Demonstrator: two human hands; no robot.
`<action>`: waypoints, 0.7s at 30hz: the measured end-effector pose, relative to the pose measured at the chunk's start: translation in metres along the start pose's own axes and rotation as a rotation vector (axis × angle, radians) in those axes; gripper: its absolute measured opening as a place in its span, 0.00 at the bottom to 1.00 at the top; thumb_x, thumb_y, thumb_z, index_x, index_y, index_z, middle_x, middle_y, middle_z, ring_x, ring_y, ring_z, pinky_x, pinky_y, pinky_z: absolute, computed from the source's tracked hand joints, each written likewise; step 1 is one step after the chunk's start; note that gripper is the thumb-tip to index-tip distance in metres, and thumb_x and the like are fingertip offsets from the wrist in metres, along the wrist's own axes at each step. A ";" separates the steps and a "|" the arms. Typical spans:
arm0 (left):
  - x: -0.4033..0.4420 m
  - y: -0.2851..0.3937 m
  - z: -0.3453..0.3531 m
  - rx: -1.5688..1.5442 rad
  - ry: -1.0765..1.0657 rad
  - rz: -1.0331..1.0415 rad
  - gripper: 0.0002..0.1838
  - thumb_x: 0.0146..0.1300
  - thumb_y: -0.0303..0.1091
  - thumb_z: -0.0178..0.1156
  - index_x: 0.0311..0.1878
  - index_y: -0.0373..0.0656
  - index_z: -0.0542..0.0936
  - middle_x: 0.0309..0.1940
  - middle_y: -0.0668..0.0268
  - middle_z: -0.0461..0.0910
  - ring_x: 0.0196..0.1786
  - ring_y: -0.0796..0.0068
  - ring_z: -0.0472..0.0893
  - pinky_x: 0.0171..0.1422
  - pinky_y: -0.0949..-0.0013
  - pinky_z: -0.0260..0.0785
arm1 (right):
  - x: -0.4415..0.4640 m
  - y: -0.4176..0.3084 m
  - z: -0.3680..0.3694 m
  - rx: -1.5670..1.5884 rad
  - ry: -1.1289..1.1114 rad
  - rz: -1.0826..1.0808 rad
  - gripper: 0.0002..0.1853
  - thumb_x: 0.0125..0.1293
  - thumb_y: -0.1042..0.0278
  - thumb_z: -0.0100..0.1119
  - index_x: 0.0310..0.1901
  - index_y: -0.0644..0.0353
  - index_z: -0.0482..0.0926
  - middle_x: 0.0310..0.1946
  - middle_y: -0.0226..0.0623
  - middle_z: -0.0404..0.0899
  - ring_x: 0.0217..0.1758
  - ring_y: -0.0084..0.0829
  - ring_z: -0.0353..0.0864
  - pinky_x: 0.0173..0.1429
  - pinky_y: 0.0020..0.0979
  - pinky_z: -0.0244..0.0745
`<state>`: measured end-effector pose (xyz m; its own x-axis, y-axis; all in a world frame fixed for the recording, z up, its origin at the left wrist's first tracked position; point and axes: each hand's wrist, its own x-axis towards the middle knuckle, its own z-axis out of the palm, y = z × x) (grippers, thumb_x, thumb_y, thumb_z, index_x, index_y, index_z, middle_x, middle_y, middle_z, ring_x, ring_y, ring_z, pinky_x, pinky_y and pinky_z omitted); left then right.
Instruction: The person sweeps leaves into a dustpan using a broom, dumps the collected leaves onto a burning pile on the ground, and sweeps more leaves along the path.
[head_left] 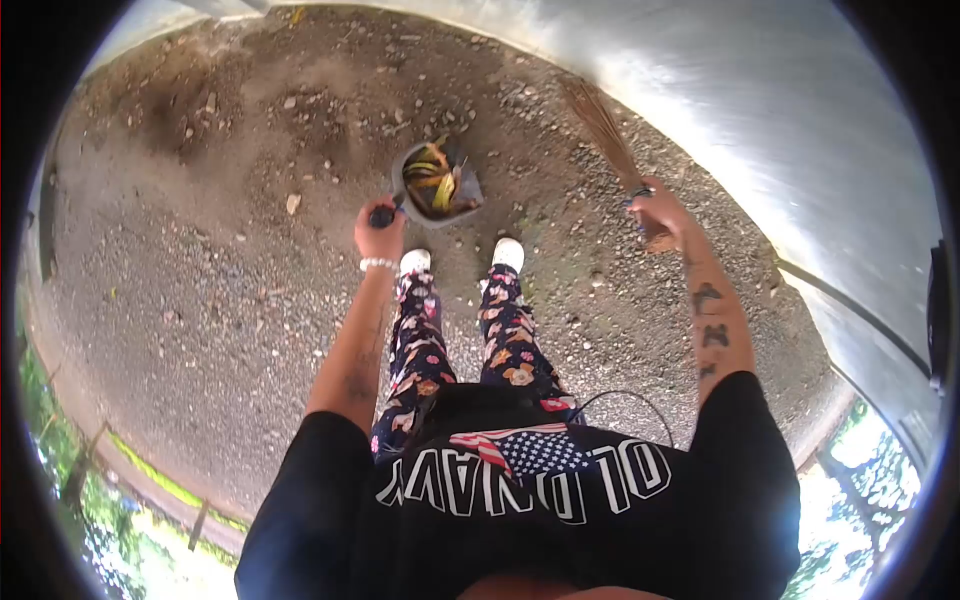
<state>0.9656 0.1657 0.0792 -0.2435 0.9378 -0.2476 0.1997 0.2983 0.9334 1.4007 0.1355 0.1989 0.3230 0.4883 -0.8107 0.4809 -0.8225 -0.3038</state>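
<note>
My left hand [378, 236] is closed around the black handle of a grey dustpan [468, 188], just ahead of my feet. Yellow and brown dry leaves [430, 180] lie inside the pan. Out to the right, my right hand [661, 208] grips a stick broom [603, 125] by its bound end. The broom's thin brown bristles point away from me, toward the foot of the pale wall, apart from the dustpan. Whether the bristle tips touch the ground is hard to make out.
Gravelly dirt ground [240, 300] with scattered small stones spreads all around. A pale smooth wall [800, 120] curves along the right and far side. My feet in white shoes [508, 254] stand behind the dustpan. Greenery and a low fence [150, 470] show at lower left.
</note>
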 end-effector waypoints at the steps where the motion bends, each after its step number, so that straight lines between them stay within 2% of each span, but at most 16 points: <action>1: 0.002 0.005 0.008 0.031 0.006 0.037 0.06 0.41 0.23 0.59 0.27 0.39 0.74 0.33 0.62 0.78 0.40 0.72 0.77 0.46 0.71 0.67 | -0.021 -0.009 -0.022 0.260 -0.155 0.062 0.33 0.47 0.69 0.57 0.57 0.57 0.57 0.32 0.40 0.72 0.27 0.27 0.74 0.24 0.24 0.70; 2: 0.005 0.008 0.015 0.047 0.019 0.023 0.06 0.41 0.23 0.59 0.27 0.39 0.74 0.33 0.62 0.78 0.40 0.72 0.77 0.46 0.71 0.67 | -0.045 -0.010 -0.052 0.522 -0.363 0.032 0.34 0.47 0.68 0.56 0.58 0.56 0.56 0.30 0.39 0.72 0.22 0.24 0.72 0.20 0.22 0.70; 3: 0.011 0.009 0.021 0.069 0.043 0.032 0.06 0.42 0.24 0.59 0.27 0.39 0.74 0.33 0.62 0.79 0.41 0.71 0.77 0.46 0.70 0.67 | -0.070 -0.019 -0.071 0.514 -0.257 0.052 0.33 0.48 0.70 0.54 0.59 0.55 0.54 0.29 0.40 0.72 0.17 0.25 0.70 0.16 0.23 0.68; 5: 0.015 0.020 0.032 0.093 0.063 0.031 0.06 0.42 0.24 0.59 0.27 0.39 0.74 0.33 0.61 0.79 0.41 0.70 0.77 0.47 0.70 0.67 | -0.093 0.006 -0.133 0.386 -0.480 0.030 0.33 0.47 0.71 0.56 0.57 0.55 0.58 0.32 0.43 0.71 0.22 0.27 0.70 0.21 0.25 0.71; 7: 0.019 0.033 0.041 0.201 0.076 -0.043 0.07 0.41 0.25 0.59 0.27 0.39 0.74 0.33 0.62 0.79 0.40 0.69 0.77 0.46 0.70 0.67 | -0.127 0.008 -0.145 0.335 -0.329 0.176 0.32 0.47 0.72 0.55 0.57 0.53 0.58 0.34 0.45 0.70 0.22 0.28 0.71 0.22 0.26 0.71; 8: 0.019 0.034 0.045 0.210 0.099 -0.058 0.07 0.41 0.25 0.59 0.27 0.40 0.75 0.32 0.63 0.79 0.40 0.68 0.78 0.45 0.70 0.67 | -0.132 0.012 -0.143 0.330 -0.330 0.174 0.32 0.47 0.72 0.55 0.57 0.53 0.58 0.34 0.45 0.70 0.22 0.28 0.71 0.22 0.26 0.71; 10: 0.021 0.041 0.052 0.219 0.102 -0.095 0.07 0.41 0.26 0.59 0.27 0.40 0.75 0.32 0.63 0.79 0.39 0.68 0.78 0.45 0.70 0.67 | -0.126 0.024 -0.120 0.382 -0.177 0.098 0.33 0.47 0.73 0.54 0.58 0.51 0.56 0.35 0.46 0.71 0.22 0.29 0.72 0.23 0.27 0.72; 12: 0.023 0.041 0.050 0.236 0.122 -0.123 0.08 0.40 0.26 0.59 0.28 0.40 0.75 0.31 0.63 0.79 0.39 0.68 0.78 0.45 0.70 0.67 | -0.100 0.023 -0.084 0.207 -0.152 0.073 0.34 0.47 0.74 0.55 0.58 0.50 0.56 0.38 0.47 0.70 0.27 0.30 0.74 0.26 0.29 0.72; 14: 0.024 0.036 0.043 0.258 0.109 -0.093 0.09 0.40 0.28 0.61 0.28 0.42 0.76 0.29 0.62 0.78 0.37 0.68 0.78 0.43 0.70 0.68 | -0.091 0.012 -0.038 0.267 -0.088 0.141 0.35 0.46 0.71 0.58 0.57 0.50 0.57 0.45 0.48 0.68 0.40 0.35 0.73 0.37 0.34 0.72; 16: 0.021 0.019 0.025 0.287 0.091 -0.088 0.09 0.40 0.30 0.62 0.28 0.44 0.76 0.27 0.62 0.78 0.35 0.68 0.78 0.41 0.69 0.69 | -0.087 0.031 -0.003 0.158 0.073 0.210 0.35 0.43 0.69 0.61 0.57 0.53 0.58 0.50 0.48 0.64 0.52 0.38 0.67 0.49 0.38 0.66; 17: 0.021 0.009 0.015 0.259 0.108 -0.028 0.08 0.40 0.31 0.61 0.28 0.45 0.77 0.26 0.62 0.78 0.32 0.69 0.78 0.39 0.68 0.69 | -0.105 0.021 0.005 0.159 0.052 0.089 0.38 0.42 0.67 0.62 0.57 0.56 0.57 0.52 0.46 0.64 0.56 0.38 0.63 0.56 0.38 0.60; 18: 0.021 -0.004 0.004 0.259 0.167 0.027 0.08 0.40 0.30 0.61 0.28 0.46 0.77 0.25 0.63 0.78 0.30 0.71 0.78 0.38 0.69 0.69 | -0.092 0.056 0.016 0.016 0.132 -0.012 0.38 0.42 0.68 0.62 0.58 0.57 0.56 0.49 0.46 0.66 0.50 0.38 0.68 0.50 0.37 0.65; 19: 0.015 0.001 -0.014 0.189 0.167 -0.026 0.08 0.40 0.30 0.61 0.28 0.45 0.77 0.24 0.63 0.78 0.30 0.74 0.77 0.37 0.71 0.69 | -0.101 0.069 0.019 0.219 0.001 0.087 0.38 0.45 0.68 0.60 0.59 0.57 0.54 0.40 0.44 0.72 0.36 0.36 0.75 0.37 0.34 0.72; 20: 0.013 -0.015 -0.037 0.104 0.122 -0.024 0.08 0.42 0.29 0.61 0.30 0.43 0.77 0.26 0.64 0.78 0.31 0.76 0.76 0.38 0.73 0.68 | -0.140 0.041 0.026 0.280 0.035 0.112 0.36 0.47 0.68 0.58 0.59 0.57 0.53 0.28 0.39 0.73 0.22 0.32 0.74 0.24 0.30 0.71; 21: -0.004 0.022 -0.057 0.115 0.137 -0.051 0.10 0.44 0.29 0.62 0.32 0.41 0.77 0.27 0.65 0.78 0.32 0.77 0.76 0.39 0.73 0.68 | -0.157 0.051 0.030 0.525 -0.079 0.185 0.32 0.50 0.68 0.56 0.56 0.58 0.55 0.20 0.36 0.70 0.18 0.29 0.72 0.21 0.28 0.69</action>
<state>0.9173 0.1586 0.1158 -0.3812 0.8904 -0.2488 0.2894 0.3705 0.8826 1.3500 0.0077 0.2960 0.2915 0.3154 -0.9031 -0.0547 -0.9370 -0.3449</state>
